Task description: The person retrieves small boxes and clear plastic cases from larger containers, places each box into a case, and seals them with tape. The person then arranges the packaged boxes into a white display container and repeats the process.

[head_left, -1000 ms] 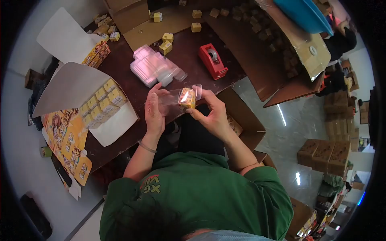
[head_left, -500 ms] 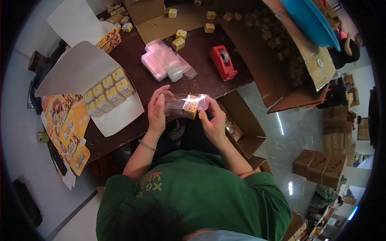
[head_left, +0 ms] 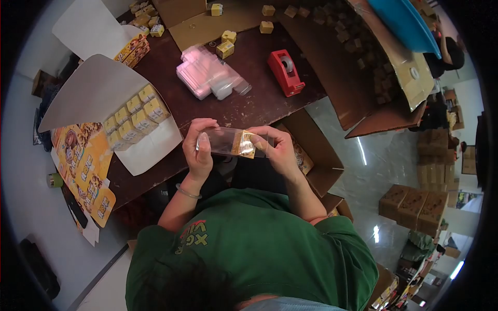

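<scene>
My left hand (head_left: pixel 199 153) grips one end of a clear plastic box (head_left: pixel 220 141), its thumb up along the near side. At the other end, my right hand (head_left: pixel 277 151) is closed around the plastic, thumb pressing by a small yellow printed box (head_left: pixel 241 145). That small box sits within the clear plastic, toward the right end. Beyond my hands lies a pile of flattened clear plastic boxes (head_left: pixel 199 75) with a pinkish sheen. A red tape dispenser (head_left: pixel 285 73) stands to its right on the dark table (head_left: pixel 249 111).
At left, an open white carton (head_left: pixel 148 155) holds rows of small yellow boxes, beside orange printed cardboard (head_left: pixel 85 166). Several loose yellow boxes (head_left: pixel 225 50) lie at the back. A large cardboard box (head_left: pixel 332 98) and a blue basin (head_left: pixel 407 26) are at right. Another person (head_left: pixel 451 54) is far right.
The clear plastic box has turned and sits slightly lower. My right thumb has moved onto the plastic beside the small yellow box. The view has shifted slightly.
</scene>
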A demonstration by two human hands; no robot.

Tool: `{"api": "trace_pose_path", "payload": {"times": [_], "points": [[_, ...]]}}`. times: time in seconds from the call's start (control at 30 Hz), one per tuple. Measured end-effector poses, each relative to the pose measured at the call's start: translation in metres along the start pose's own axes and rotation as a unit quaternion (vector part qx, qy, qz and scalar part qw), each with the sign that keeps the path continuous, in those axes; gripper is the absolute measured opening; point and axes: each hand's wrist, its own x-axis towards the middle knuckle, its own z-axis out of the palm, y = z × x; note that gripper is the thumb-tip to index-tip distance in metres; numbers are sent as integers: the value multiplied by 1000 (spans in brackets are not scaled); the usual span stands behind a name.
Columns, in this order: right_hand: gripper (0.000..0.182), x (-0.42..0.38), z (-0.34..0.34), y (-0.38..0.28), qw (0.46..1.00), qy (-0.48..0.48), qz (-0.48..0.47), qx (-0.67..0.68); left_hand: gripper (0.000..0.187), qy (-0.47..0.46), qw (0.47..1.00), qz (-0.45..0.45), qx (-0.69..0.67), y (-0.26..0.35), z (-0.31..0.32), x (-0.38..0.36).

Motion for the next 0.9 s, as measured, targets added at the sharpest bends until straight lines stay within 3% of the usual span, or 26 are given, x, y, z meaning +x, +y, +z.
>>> {"api": "trace_pose_path", "payload": {"times": [0.07,0.1,0.17,0.27,0.37,0.4,0.47,0.53,0.57,0.63,0.73,0.77,0.8,0.83,0.87,0.9], "points": [[30,1,-4,-2,994,-21,-36,-106,36,3,997,-58,-42,-4,-2,-3],[29,-2,-3,0,995,1,-25,-101,35,5,994,-86,-63,-6,-2,-5],[27,-8,5,7,995,45,-3,-89,33,6,997,-63,-32,-3,4,-4],[27,-7,16,28,975,183,-118,39,30,33,997,-64,-21,-5,10,-5],[35,-22,1,12,999,-30,-29,34,29,53,993,-106,-15,-13,10,-8],[38,-26,3,0,997,-70,-7,-29,29,53,990,-127,-13,-14,11,-11],[35,-25,6,12,995,-91,-13,-39,33,-63,993,-96,-7,-12,24,-26],[32,-14,-1,11,987,-113,-28,-111,38,-46,994,-95,-25,-15,30,-35],[30,-10,-1,11,992,-96,-8,-79,54,-66,984,-153,-66,-14,25,-36],[27,9,-17,10,969,-217,-17,-113,69,-145,950,-227,-159,-16,2,-23],[23,47,-22,-10,924,-365,66,-94,86,-338,806,-429,-229,-16,-30,1],[23,67,-22,-10,923,-378,9,-71,82,-358,784,-456,-222,-25,-37,2],[23,88,-28,-4,937,-346,55,-15,74,-305,833,-414,-205,-34,-37,0],[24,118,-37,9,967,-221,101,-73,66,-251,875,-370,-187,-41,-33,-3],[25,148,-37,10,985,-90,-16,-149,55,-180,933,-290,-113,-50,-29,-4],[27,176,-43,20,940,38,-99,-323,54,-121,954,-260,-89,-59,-20,-3]]}}
